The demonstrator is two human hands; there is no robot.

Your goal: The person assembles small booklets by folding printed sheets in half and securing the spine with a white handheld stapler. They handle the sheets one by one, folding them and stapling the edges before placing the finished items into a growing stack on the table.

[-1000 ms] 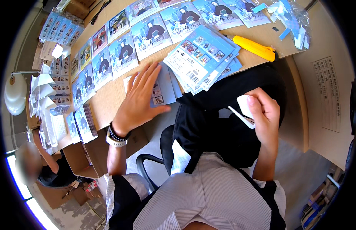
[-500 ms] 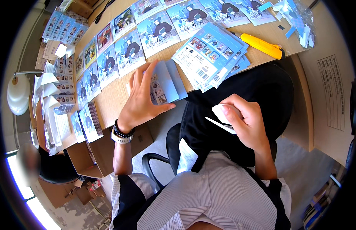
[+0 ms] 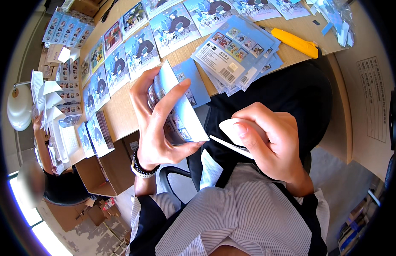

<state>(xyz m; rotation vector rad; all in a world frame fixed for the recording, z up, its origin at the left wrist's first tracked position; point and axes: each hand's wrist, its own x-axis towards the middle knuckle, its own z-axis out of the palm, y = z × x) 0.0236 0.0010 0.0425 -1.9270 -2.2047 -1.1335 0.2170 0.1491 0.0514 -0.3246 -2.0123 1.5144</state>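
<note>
One left hand (image 3: 157,123), thumb and fingers clamped on a blue printed card (image 3: 190,117), held tilted at the edge of the wooden table (image 3: 122,116). One right hand (image 3: 272,141), apart from the left, closed round a white two-armed tool (image 3: 229,129), tips near the card's lower corner. Beyond: one fanned pile of blue cards (image 3: 238,55), one yellow cutter (image 3: 294,42) beside it.

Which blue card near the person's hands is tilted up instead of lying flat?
The tilted card is the one in the left hand; the single card beside it and the fanned pile lie flat.
</note>
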